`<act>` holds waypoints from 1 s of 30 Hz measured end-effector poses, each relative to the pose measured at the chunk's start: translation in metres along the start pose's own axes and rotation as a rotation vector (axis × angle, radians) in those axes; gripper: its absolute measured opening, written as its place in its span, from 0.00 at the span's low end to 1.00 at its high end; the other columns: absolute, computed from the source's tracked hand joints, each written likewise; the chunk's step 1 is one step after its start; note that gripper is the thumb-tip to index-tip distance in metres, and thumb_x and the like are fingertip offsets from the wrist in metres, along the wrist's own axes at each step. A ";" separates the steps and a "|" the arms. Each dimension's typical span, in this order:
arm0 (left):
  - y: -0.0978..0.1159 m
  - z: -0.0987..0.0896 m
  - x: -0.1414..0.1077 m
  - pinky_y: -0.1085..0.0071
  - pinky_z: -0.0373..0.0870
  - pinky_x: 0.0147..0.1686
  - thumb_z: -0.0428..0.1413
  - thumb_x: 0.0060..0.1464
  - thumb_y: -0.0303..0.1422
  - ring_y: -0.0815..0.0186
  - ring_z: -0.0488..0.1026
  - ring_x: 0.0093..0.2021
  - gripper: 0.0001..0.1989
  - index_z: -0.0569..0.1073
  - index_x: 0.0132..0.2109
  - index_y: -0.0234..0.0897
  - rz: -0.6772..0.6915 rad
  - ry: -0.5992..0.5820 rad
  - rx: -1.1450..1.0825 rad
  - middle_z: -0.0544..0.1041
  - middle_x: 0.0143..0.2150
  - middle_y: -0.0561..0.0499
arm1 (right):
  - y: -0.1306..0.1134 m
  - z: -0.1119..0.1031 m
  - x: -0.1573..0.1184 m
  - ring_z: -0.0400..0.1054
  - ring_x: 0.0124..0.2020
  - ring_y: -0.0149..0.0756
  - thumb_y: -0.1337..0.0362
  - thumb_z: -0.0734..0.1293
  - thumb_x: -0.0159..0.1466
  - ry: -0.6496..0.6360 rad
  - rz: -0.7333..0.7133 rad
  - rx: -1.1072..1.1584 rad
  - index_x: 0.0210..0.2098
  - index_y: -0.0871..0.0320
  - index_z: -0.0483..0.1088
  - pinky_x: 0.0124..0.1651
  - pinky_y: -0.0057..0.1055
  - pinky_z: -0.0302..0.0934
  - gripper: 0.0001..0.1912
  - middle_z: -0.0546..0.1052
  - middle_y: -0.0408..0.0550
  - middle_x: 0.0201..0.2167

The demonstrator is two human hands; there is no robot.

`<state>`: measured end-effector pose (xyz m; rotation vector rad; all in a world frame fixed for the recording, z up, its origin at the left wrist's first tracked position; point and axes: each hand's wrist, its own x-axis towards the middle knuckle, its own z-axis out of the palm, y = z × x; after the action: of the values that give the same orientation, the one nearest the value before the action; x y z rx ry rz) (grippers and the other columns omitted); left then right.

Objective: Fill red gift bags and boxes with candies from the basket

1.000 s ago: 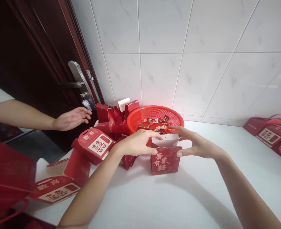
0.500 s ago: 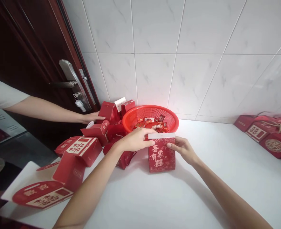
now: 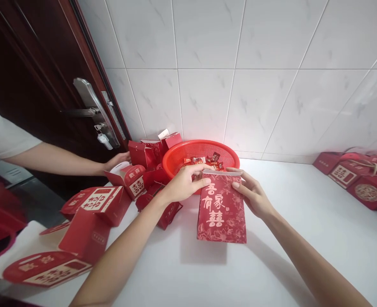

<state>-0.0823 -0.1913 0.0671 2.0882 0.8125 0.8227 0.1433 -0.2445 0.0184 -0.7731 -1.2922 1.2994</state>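
Observation:
Both of my hands grip a red paper gift box (image 3: 222,209) printed with pale characters and flowers. My left hand (image 3: 188,181) pinches its upper left edge, thumb on the front. On the upper right side, my right hand (image 3: 250,192) holds it the same way, with its thumb on the front and its fingers behind. The box is tilted, its printed face toward me, and its lower end is raised off the white table (image 3: 163,273). Just behind it stands a red plastic basket (image 3: 171,155) with wrapped sweets (image 3: 216,160) inside, partly covered by my hands.
Several red boxes, some with open flaps (image 3: 92,232), crowd the left side. Another person's hand (image 3: 118,160) touches boxes (image 3: 143,153) by the door (image 3: 41,68). More red boxes (image 3: 364,179) stand at the far right. A tiled wall (image 3: 207,98) rises behind the basket.
The gift box has tipped up, its lower end coming off the table toward me, so more of its front shows. The other person's hand has drawn slightly left among the boxes.

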 end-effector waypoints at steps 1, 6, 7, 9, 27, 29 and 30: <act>0.000 0.001 0.000 0.68 0.71 0.39 0.57 0.58 0.33 0.66 0.73 0.36 0.14 0.77 0.50 0.37 0.010 0.019 -0.008 0.79 0.38 0.51 | -0.002 -0.001 0.000 0.75 0.34 0.37 0.54 0.73 0.63 -0.004 -0.008 -0.008 0.54 0.47 0.72 0.37 0.34 0.70 0.21 0.81 0.45 0.35; 0.004 0.004 0.001 0.66 0.71 0.49 0.56 0.58 0.33 0.62 0.75 0.47 0.09 0.78 0.44 0.37 0.070 0.094 -0.071 0.80 0.46 0.48 | -0.004 -0.008 0.000 0.74 0.34 0.36 0.52 0.74 0.61 0.030 -0.105 -0.099 0.43 0.47 0.80 0.37 0.33 0.69 0.13 0.81 0.45 0.35; 0.004 0.004 0.001 0.66 0.70 0.51 0.56 0.58 0.32 0.61 0.75 0.48 0.09 0.78 0.43 0.36 0.074 0.101 -0.079 0.80 0.46 0.48 | -0.003 -0.008 0.000 0.74 0.36 0.37 0.51 0.75 0.60 0.040 -0.114 -0.110 0.41 0.48 0.81 0.38 0.35 0.70 0.12 0.81 0.46 0.37; 0.005 0.004 0.001 0.65 0.70 0.52 0.56 0.58 0.32 0.61 0.75 0.49 0.08 0.78 0.42 0.37 0.072 0.103 -0.084 0.81 0.46 0.48 | -0.003 -0.008 0.001 0.75 0.39 0.40 0.51 0.75 0.58 0.051 -0.115 -0.117 0.39 0.48 0.82 0.42 0.39 0.70 0.12 0.82 0.48 0.39; 0.008 0.011 -0.006 0.62 0.71 0.53 0.57 0.59 0.35 0.63 0.75 0.45 0.19 0.74 0.57 0.41 0.047 0.116 0.003 0.80 0.48 0.49 | -0.022 -0.004 -0.005 0.71 0.26 0.37 0.50 0.72 0.62 0.086 -0.085 -0.306 0.53 0.50 0.75 0.29 0.34 0.69 0.22 0.76 0.42 0.23; 0.009 0.014 -0.007 0.63 0.71 0.51 0.57 0.59 0.35 0.63 0.75 0.46 0.20 0.74 0.58 0.42 0.054 0.137 0.035 0.80 0.50 0.49 | -0.029 -0.007 -0.005 0.75 0.32 0.40 0.49 0.72 0.62 0.008 -0.062 -0.333 0.43 0.54 0.79 0.34 0.36 0.71 0.18 0.80 0.48 0.30; 0.009 0.016 -0.008 0.65 0.72 0.49 0.57 0.59 0.36 0.63 0.75 0.45 0.20 0.73 0.59 0.42 0.048 0.139 0.046 0.80 0.50 0.49 | -0.035 -0.011 -0.005 0.75 0.34 0.41 0.48 0.72 0.61 -0.022 -0.059 -0.368 0.39 0.56 0.79 0.36 0.36 0.72 0.18 0.81 0.50 0.33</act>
<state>-0.0726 -0.2087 0.0640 2.1160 0.8654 0.9928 0.1628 -0.2533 0.0480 -0.9681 -1.5838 1.0366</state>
